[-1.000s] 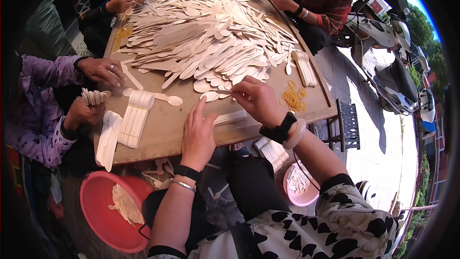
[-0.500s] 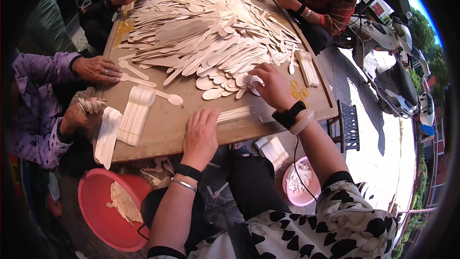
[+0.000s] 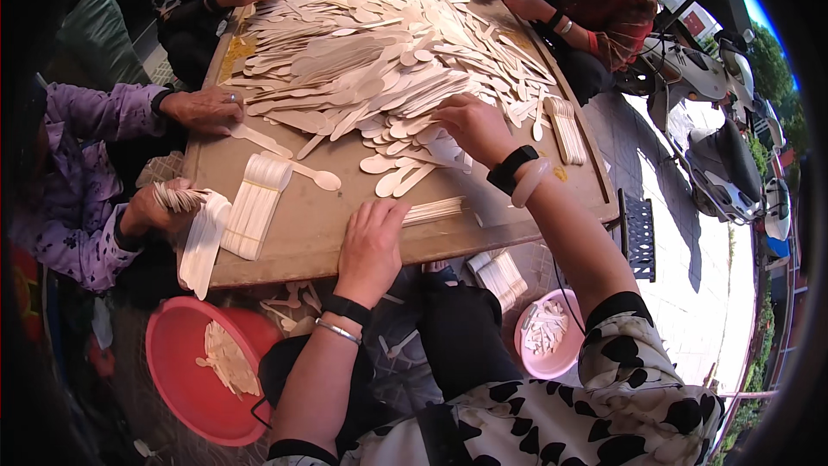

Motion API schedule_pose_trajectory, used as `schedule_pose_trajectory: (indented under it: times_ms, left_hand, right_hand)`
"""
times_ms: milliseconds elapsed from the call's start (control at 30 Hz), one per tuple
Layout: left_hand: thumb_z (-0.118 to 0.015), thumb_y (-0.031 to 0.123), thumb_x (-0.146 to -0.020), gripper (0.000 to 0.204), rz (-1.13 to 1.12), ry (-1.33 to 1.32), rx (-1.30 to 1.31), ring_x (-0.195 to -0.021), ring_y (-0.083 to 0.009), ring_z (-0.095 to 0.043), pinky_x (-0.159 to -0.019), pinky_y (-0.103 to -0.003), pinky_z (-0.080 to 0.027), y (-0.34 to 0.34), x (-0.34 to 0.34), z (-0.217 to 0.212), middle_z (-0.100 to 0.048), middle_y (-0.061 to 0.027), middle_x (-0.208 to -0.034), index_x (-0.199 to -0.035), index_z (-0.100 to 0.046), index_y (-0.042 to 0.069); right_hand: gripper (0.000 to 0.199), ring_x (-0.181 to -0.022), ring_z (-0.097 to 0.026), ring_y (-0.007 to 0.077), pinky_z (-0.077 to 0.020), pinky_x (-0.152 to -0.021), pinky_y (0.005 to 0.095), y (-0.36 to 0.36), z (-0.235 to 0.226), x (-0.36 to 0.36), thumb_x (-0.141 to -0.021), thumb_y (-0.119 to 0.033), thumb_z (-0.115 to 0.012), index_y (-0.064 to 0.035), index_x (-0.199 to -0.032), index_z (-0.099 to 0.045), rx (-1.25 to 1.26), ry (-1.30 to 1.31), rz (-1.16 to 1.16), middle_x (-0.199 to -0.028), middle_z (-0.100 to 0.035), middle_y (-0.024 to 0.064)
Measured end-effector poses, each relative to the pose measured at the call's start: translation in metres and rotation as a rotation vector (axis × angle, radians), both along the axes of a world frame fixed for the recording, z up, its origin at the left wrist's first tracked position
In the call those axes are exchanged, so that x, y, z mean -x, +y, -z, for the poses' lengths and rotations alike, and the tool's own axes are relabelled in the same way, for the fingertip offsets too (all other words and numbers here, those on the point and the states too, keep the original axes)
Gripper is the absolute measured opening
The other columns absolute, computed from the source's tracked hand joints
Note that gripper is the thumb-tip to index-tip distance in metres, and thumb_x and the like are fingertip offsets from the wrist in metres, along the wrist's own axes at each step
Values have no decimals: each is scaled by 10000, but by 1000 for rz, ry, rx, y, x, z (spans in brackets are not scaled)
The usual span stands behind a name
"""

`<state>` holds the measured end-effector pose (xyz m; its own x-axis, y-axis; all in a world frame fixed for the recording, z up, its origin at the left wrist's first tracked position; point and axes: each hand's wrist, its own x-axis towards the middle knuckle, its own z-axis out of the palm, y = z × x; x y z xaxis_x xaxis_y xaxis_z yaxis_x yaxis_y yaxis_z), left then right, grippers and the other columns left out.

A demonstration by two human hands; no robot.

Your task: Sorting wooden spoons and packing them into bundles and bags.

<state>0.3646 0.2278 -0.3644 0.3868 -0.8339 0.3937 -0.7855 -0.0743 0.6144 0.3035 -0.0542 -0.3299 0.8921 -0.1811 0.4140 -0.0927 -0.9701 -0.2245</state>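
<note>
Matt wooden spoons [image 3: 371, 65], smooth brown tabletop [image 3: 312, 229], red plastic basin [image 3: 177, 367], shiny metal bangle [image 3: 338, 330]

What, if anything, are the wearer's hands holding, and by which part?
Cannot be told: left hand at the wooden stack, right hand at the spoon pile, fingertips unclear.

Pale wooden spoons [image 3: 362, 69] lie heaped loosely at upper centre; a slim wooden stack [image 3: 435, 210] lies slightly slanted in the frame's middle.
</note>
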Motion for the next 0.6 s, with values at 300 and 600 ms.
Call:
schedule_pose_trajectory:
  times_ms: [300,600]
  left_hand:
    - [-584,4,-926,297,10,4,-6,-1177,-364,-575,-1011,-460,-448,1,-1,5,-645,-150,-1254,-1218,-629,19]
    - [-573,55,-962,244,9,-33,11,-1285,-323,-557,-1072,-442,-436,1,-2,8,-599,-129,-1424,-1198,-631,32]
  right_hand:
    - [381,-694,-607,115,-477,-630,310,41,-32,44,-1062,-337,-593,-14,-881,-680,-1231,191,251,-751,-627,23]
    - [250,-801,-640,130,-530,-744,282,49,6,53,-986,-181,-689,8,-1141,-742,-944,276,176,-869,-692,47]
